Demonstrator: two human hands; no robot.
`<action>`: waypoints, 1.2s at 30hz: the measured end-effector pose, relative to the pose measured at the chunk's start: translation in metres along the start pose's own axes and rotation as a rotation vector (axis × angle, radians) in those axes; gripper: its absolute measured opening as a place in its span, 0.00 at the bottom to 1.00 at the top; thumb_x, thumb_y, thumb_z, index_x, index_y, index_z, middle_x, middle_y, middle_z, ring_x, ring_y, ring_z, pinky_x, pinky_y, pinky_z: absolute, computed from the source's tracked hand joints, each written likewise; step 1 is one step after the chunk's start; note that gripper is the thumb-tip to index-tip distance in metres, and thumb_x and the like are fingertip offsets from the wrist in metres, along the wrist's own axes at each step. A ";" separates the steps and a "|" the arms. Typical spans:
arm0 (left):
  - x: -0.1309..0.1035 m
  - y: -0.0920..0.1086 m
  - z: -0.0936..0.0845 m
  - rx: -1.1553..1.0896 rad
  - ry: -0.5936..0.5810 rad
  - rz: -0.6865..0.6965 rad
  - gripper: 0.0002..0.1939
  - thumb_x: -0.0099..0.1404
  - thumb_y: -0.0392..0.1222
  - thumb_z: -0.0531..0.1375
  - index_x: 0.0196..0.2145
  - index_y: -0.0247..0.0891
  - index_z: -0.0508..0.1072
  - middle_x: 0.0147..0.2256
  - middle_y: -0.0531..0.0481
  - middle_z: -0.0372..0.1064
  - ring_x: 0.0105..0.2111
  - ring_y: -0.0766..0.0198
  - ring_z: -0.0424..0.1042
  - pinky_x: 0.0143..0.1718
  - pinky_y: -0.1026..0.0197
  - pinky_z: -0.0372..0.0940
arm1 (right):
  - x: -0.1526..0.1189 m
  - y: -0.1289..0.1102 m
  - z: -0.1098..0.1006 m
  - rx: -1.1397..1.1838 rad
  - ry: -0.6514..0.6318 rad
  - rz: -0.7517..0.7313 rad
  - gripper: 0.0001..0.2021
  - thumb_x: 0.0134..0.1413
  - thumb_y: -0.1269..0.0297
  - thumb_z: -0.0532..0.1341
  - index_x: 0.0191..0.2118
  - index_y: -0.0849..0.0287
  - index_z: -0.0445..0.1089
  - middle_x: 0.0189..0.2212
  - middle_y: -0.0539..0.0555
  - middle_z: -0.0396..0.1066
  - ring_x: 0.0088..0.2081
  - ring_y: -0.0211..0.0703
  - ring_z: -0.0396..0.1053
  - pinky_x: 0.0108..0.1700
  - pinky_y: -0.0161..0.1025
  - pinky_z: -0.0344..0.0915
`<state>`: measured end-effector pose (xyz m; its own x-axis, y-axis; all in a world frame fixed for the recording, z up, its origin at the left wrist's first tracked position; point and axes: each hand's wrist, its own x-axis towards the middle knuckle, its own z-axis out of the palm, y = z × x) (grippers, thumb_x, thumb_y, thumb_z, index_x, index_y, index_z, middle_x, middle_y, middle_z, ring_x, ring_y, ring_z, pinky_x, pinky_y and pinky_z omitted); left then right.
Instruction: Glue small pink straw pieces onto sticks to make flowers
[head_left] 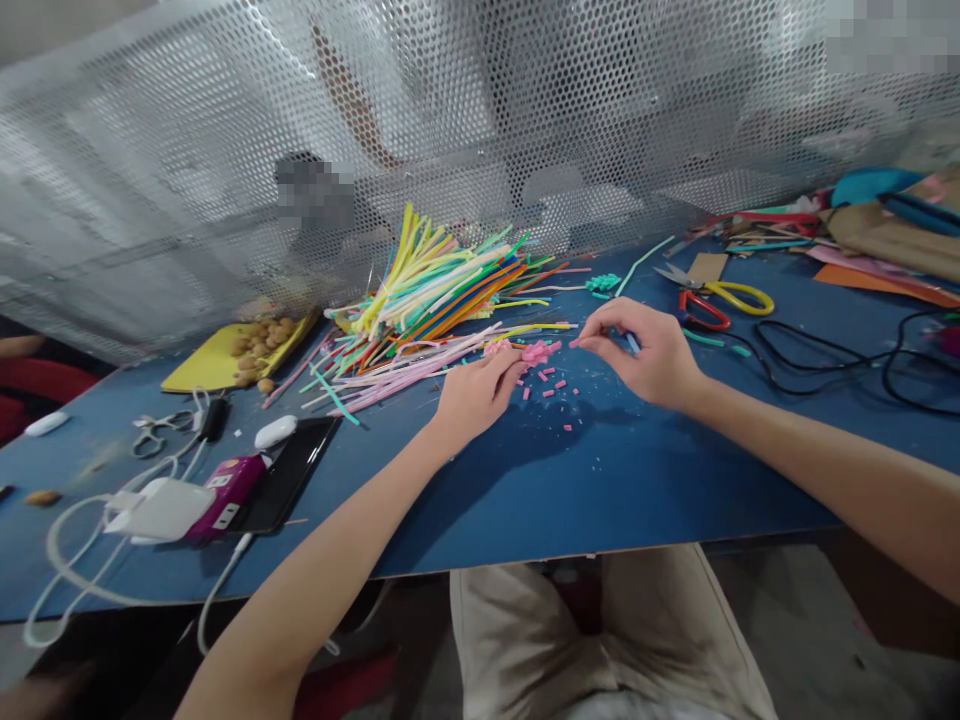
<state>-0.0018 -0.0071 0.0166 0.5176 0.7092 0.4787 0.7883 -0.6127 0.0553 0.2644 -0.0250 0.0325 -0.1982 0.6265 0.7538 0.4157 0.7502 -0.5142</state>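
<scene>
The pink cluster (540, 352) lay near the middle of the blue table (480, 520), a knobbly, spiky little mass of short fuzzy lengths packed together, paler toward its left end. Just nearer and to its right, loose pink bits (549, 393) were scattered, short, straight and lying flat.

The left hand (476, 395) came in from the near left, back of the hand upward, its bent fingers and thumb closed on the cluster and covering part of it. The right hand (637, 350) reached in from the near right, wrist bent inward, thumb and fingertips drawn together on a small pink piece (575, 343) just right of the cluster, apart from it. A blue object (633, 342) showed beneath that hand; whether it was held could not be told.

At the far left, a yellow holder (199, 368) carried a heap of round brown nuts (262, 343), one of them at its near edge; whether it was a tray or a sheet was unclear. Beyond the hands, a large pile of multicoloured fuzzy stems (442, 280) lay before the perforated metal screen (450, 130).
</scene>
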 end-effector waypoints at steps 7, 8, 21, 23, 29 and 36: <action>0.000 0.002 -0.001 0.030 0.009 -0.023 0.21 0.80 0.51 0.46 0.56 0.43 0.74 0.36 0.49 0.81 0.35 0.59 0.80 0.29 0.63 0.59 | -0.003 0.005 0.002 -0.065 0.034 -0.184 0.02 0.66 0.65 0.62 0.39 0.52 0.72 0.36 0.52 0.76 0.40 0.46 0.72 0.47 0.49 0.68; 0.000 0.002 0.000 0.030 0.018 -0.009 0.21 0.80 0.51 0.47 0.55 0.43 0.75 0.37 0.49 0.81 0.36 0.59 0.80 0.30 0.63 0.60 | -0.003 0.005 0.002 -0.071 0.031 -0.194 0.02 0.66 0.66 0.62 0.39 0.52 0.72 0.36 0.52 0.76 0.40 0.46 0.72 0.47 0.49 0.68; -0.002 0.013 -0.003 -0.008 -0.040 0.035 0.23 0.80 0.50 0.45 0.53 0.42 0.77 0.36 0.48 0.81 0.33 0.62 0.79 0.30 0.64 0.62 | -0.010 0.009 0.010 -0.105 -0.018 -0.256 0.03 0.64 0.66 0.65 0.41 0.51 0.76 0.38 0.51 0.79 0.42 0.47 0.74 0.48 0.49 0.66; -0.002 0.013 -0.002 -0.010 -0.036 0.047 0.22 0.80 0.49 0.46 0.53 0.42 0.77 0.37 0.47 0.81 0.33 0.61 0.79 0.30 0.63 0.61 | -0.010 0.008 0.011 -0.110 0.004 -0.273 0.03 0.64 0.66 0.65 0.41 0.51 0.76 0.38 0.51 0.79 0.41 0.47 0.74 0.47 0.48 0.66; -0.004 0.012 0.001 0.001 -0.003 0.062 0.20 0.80 0.49 0.47 0.54 0.44 0.77 0.39 0.48 0.82 0.35 0.62 0.80 0.29 0.63 0.60 | -0.010 0.008 0.011 -0.129 -0.002 -0.257 0.03 0.63 0.66 0.66 0.41 0.50 0.76 0.38 0.51 0.80 0.41 0.47 0.74 0.47 0.48 0.65; -0.004 0.017 -0.003 -0.022 -0.007 0.059 0.22 0.80 0.51 0.46 0.54 0.44 0.77 0.41 0.47 0.82 0.35 0.61 0.80 0.30 0.64 0.63 | -0.010 0.008 0.012 -0.171 0.009 -0.315 0.02 0.63 0.64 0.67 0.41 0.49 0.77 0.37 0.50 0.79 0.39 0.45 0.73 0.45 0.47 0.63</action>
<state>0.0082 -0.0212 0.0182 0.5656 0.6737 0.4756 0.7488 -0.6612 0.0460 0.2589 -0.0227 0.0157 -0.3327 0.3675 0.8685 0.4780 0.8596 -0.1806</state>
